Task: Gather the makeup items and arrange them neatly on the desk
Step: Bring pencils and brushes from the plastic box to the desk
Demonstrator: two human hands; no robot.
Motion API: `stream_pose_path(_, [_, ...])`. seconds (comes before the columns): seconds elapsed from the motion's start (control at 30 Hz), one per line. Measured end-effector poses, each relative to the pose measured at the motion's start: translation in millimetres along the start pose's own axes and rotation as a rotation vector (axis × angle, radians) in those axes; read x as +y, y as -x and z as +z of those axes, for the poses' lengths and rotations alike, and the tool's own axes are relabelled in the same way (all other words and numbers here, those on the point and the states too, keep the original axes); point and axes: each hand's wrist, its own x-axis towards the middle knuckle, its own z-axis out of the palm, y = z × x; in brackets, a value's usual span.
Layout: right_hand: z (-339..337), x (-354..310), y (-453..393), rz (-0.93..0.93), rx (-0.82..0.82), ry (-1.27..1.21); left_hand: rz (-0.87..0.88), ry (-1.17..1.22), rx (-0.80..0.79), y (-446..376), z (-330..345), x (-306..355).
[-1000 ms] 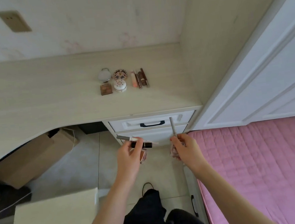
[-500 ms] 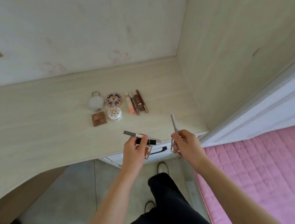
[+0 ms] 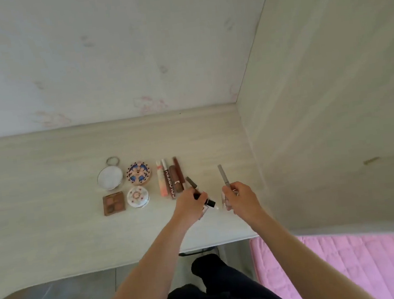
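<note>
Over the right end of the pale wood desk [image 3: 48, 191], both hands hover with their fingers curled round makeup items. The left hand [image 3: 189, 205] grips a slim grey-and-black pencil [image 3: 200, 194] that slants up to the left, its grey tip ending just beside the row of tubes; a small clear-sided case [image 3: 204, 211] shows under the same fingers. The right hand [image 3: 242, 199] pinches a thin grey stick [image 3: 224, 174] that points up and away, and something small and clear [image 3: 226, 201] is tucked in its palm — too hidden to name.

Already laid out on the desk, left of the hands, are two neat groups. Four lip tubes [image 3: 171, 178] lie side by side, touching, lengthwise toward the wall. Left of them sits a two-by-two block: a round mirror compact with a ring [image 3: 110, 177] and a patterned round compact [image 3: 138, 173] behind, a square brown eyeshadow palette [image 3: 114, 203] and a white floral round case [image 3: 138, 196] in front — close together but apart.

A pink quilted bed [image 3: 364, 265] lies at lower right.
</note>
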Motion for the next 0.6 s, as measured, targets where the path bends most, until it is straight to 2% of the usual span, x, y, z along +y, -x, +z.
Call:
stream_pose_path(0.43, [6.8, 1.0, -60.9, 0.020, -0.041, 0.150, 0.006, -0.494, -0.108, -78.9, 2.1, 33.9])
stream_pose_path(0.6, [11.2, 0.9, -68.5, -0.010, -0.042, 0.211, 0.004, -0.593, -0.102, -86.9, -1.9, 32.2])
